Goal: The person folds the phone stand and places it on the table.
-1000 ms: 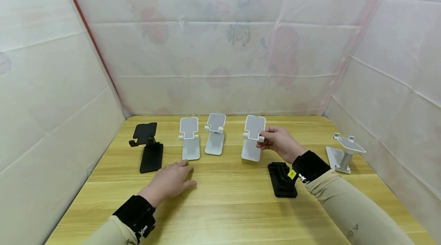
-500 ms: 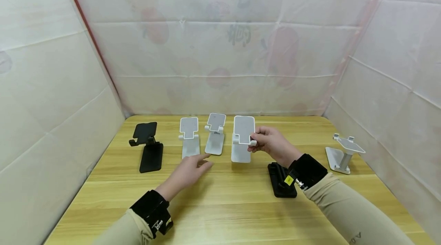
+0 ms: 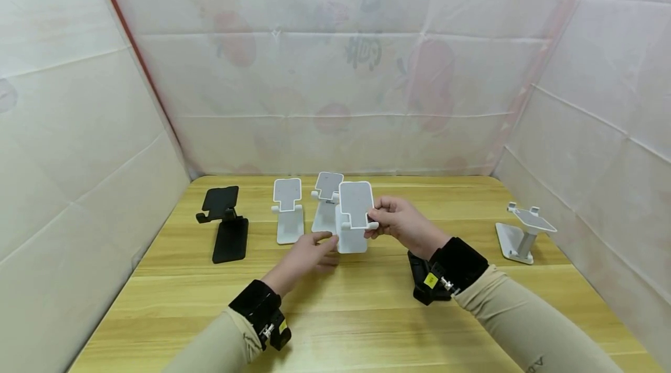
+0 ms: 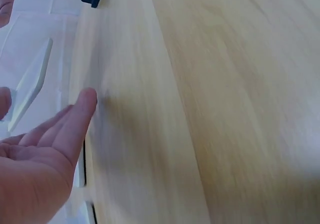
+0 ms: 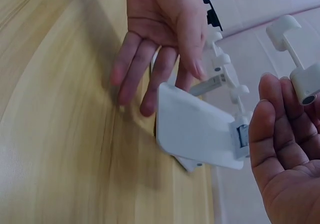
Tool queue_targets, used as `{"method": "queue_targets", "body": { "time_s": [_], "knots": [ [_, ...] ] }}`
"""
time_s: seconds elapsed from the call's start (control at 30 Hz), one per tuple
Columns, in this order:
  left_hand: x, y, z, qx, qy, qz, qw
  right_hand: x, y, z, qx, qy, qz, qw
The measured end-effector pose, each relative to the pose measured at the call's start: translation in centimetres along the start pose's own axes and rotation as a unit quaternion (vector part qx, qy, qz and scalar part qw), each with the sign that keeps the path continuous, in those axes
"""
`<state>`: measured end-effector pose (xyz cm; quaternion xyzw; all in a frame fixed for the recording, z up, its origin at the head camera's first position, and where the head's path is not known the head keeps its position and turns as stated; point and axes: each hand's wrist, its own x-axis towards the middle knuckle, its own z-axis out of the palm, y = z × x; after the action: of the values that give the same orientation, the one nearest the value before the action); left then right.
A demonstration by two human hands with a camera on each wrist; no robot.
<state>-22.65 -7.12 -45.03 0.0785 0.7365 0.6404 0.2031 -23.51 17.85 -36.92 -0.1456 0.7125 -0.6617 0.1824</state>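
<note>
the white phone stand (image 3: 354, 217) is held above the wooden surface (image 3: 356, 303), just in front of the row of other stands at the back. the right hand (image 3: 401, 224) grips it from the right side, thumb and fingers (image 5: 280, 109) curled round the edge of its upright plate near the small hooks, with the wrist bent inward and the forearm running back toward the near right corner of the surface. in the right wrist view the stand's flat base (image 5: 197, 131) hangs tilted and clear of the wood.

the left hand (image 3: 309, 250) reaches up to the stand's base from the lower left, palm turned partly up, its fingers (image 5: 150, 79) straight and loosely spread; it holds nothing, and the fingertips lie at the base's left edge, though i cannot tell whether they touch it. the left forearm slants in from the near edge of the surface.

left of the held stand are two more white stands (image 3: 288, 210) and, further left, a black stand (image 3: 225, 221). a folded black stand (image 3: 419, 271) lies to its right, partly hidden under the right wrist, and another white stand (image 3: 521, 230) sits well apart at the right wall.
</note>
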Motion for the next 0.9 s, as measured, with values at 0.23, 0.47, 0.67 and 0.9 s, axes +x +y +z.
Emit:
{"method": "queue_targets", "body": {
  "time_s": [0.23, 0.47, 0.67, 0.9],
  "knots": [
    [0.64, -0.12, 0.51, -0.089, -0.032, 0.012, 0.9954, 0.00, 0.08, 0.54, -0.003, -0.014, -0.004, 1.000],
    [0.58, 0.12, 0.39, -0.112, 0.014, 0.002, 0.9936, -0.18, 0.06, 0.78, -0.008, -0.022, -0.009, 1.000],
    [0.42, 0.59, 0.21, -0.097, 0.049, -0.008, 0.9940, -0.17, 0.22, 0.83, -0.022, -0.031, -0.004, 0.999],
    [0.72, 0.50, -0.08, -0.096, 0.061, -0.009, 0.9935, -0.19, 0.39, 0.60, -0.053, -0.029, 0.003, 0.998]
  ]
}}
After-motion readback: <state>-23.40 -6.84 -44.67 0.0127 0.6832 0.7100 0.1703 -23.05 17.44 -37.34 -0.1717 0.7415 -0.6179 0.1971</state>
